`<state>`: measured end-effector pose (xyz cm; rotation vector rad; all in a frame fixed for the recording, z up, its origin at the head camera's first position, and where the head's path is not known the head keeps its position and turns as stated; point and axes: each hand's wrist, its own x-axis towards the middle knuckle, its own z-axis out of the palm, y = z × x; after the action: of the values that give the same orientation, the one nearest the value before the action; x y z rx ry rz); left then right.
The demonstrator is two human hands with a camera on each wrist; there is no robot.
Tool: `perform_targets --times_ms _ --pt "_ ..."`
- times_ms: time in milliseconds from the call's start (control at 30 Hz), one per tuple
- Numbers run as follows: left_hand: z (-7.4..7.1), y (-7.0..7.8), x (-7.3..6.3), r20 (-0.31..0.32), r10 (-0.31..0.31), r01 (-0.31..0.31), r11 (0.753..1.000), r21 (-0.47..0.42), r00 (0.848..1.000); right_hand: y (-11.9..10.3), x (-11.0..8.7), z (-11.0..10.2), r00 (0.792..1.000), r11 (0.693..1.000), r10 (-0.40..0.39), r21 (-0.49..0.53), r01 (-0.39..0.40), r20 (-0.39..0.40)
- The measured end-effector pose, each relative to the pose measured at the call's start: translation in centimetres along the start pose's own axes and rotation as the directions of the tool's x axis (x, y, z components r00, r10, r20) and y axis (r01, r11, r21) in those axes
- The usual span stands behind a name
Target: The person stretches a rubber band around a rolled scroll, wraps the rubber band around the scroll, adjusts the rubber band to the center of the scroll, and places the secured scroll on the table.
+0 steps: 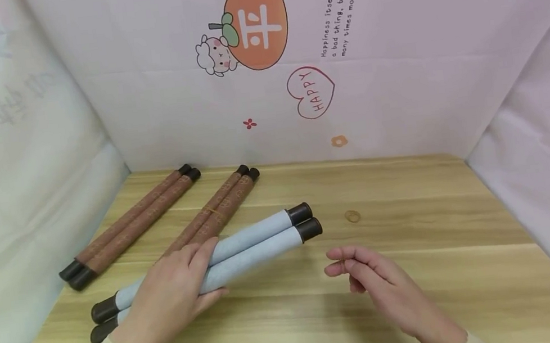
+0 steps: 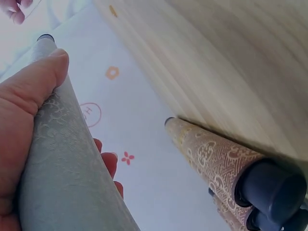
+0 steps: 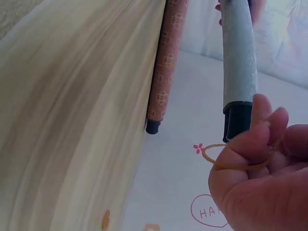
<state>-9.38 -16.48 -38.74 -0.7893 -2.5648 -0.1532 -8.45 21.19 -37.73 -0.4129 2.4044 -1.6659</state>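
Observation:
My left hand (image 1: 171,291) grips a pair of pale blue scrolls (image 1: 258,247) with dark end caps, lying side by side and slanting up to the right. In the left wrist view its thumb lies along the blue patterned surface of one scroll (image 2: 67,159). My right hand (image 1: 387,289), apart from the scrolls in the head view, has its fingers bent together just right of their capped ends. A yellowish rubber band (image 3: 208,158) is looped at the fingers of this hand (image 3: 269,178), held between thumb and fingertips.
Two brown patterned scrolls (image 1: 133,224) with black caps lie on the wooden table (image 1: 441,243) at the left. Another brown pair (image 1: 222,203), with a band around its middle, lies beside them, partly hidden. A loose rubber band (image 1: 352,216) rests near the back. White printed sheeting (image 1: 400,106) encloses the table.

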Motion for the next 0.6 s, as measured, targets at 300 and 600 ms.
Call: perform_targets --times_ms 300,600 --pt "0.0 0.8 -0.9 -0.043 0.04 -0.04 0.999 0.002 0.998 -0.5 0.1 -1.0 0.995 0.993 -0.098 0.062 0.097 0.007" --pt "0.5 1.4 -1.6 -0.04 0.043 -0.044 0.999 -0.026 0.998 -0.3 0.2 -1.3 0.999 0.998 -0.041 0.048 0.042 -0.015"
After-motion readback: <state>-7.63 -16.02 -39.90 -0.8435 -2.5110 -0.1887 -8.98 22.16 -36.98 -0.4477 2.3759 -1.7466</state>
